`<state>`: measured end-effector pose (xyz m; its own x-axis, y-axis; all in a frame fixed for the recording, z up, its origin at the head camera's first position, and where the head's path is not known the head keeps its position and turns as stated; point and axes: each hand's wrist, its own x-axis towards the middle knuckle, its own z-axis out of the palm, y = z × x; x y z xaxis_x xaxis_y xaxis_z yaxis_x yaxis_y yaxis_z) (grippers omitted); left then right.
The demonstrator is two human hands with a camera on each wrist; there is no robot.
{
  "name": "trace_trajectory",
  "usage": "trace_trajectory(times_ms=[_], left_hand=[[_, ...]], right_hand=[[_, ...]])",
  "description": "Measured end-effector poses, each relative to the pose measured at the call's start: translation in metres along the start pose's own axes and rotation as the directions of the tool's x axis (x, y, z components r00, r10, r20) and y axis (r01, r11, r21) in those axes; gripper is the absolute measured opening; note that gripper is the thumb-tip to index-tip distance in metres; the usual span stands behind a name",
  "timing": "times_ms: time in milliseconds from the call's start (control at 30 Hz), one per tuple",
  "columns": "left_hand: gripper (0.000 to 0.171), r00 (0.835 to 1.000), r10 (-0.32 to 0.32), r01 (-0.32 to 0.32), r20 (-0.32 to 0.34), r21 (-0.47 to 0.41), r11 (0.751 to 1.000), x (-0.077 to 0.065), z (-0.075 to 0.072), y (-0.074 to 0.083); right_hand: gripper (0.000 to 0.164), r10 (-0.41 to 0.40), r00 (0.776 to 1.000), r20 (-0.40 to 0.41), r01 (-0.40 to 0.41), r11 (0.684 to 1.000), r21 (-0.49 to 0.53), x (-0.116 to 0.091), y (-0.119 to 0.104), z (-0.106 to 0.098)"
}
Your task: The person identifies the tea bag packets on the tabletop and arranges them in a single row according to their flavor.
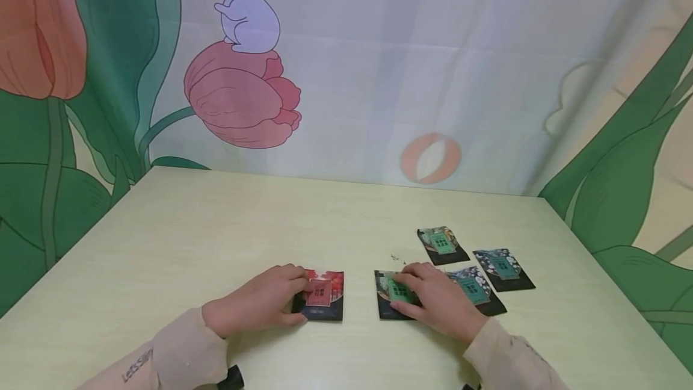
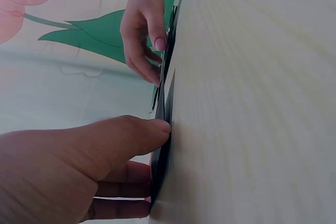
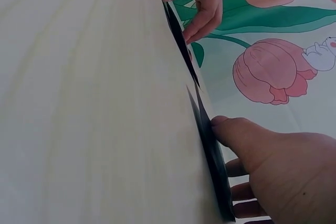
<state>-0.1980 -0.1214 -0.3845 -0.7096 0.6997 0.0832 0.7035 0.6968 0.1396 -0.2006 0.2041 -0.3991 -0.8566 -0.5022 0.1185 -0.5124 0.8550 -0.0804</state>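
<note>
A red-labelled packet (image 1: 325, 297) lies near the table's front, left of centre. My left hand (image 1: 263, 297) holds its left side, thumb at the near edge and fingers over the far part. To the right is a green-labelled packet (image 1: 383, 297), which my right hand (image 1: 441, 300) holds by its right part, thumb and fingers spread across it. The wrist views show both packets edge-on; the left hand's packet (image 2: 161, 156) and the right hand's packet (image 3: 210, 150) are low against the tabletop. Fingertip contact beneath the edges is hidden.
Beside and beyond my right hand lie a blue-labelled packet (image 1: 473, 287), a second blue-labelled packet (image 1: 503, 268) and another green-labelled packet (image 1: 443, 244). A small dark mark (image 1: 397, 258) shows on the pale table (image 1: 243, 227). A printed curtain (image 1: 346, 77) hangs behind.
</note>
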Motion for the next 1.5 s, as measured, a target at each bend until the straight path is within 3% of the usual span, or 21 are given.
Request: trace_trajectory(times_ms=[867,1500], left_hand=[[0.043,1.0,0.009,-0.009,-0.018,0.007,1.0,-0.002,-0.001,0.0],[0.047,1.0,-0.016,0.016,0.013,0.006,1.0,0.0,-0.002,0.002]], right_hand=[[0.051,-0.055,0.998,-0.012,0.054,0.998,-0.042,0.013,-0.017,0.004],[0.053,-0.091,0.995,-0.027,0.09,0.994,-0.06,0.019,-0.032,0.006]])
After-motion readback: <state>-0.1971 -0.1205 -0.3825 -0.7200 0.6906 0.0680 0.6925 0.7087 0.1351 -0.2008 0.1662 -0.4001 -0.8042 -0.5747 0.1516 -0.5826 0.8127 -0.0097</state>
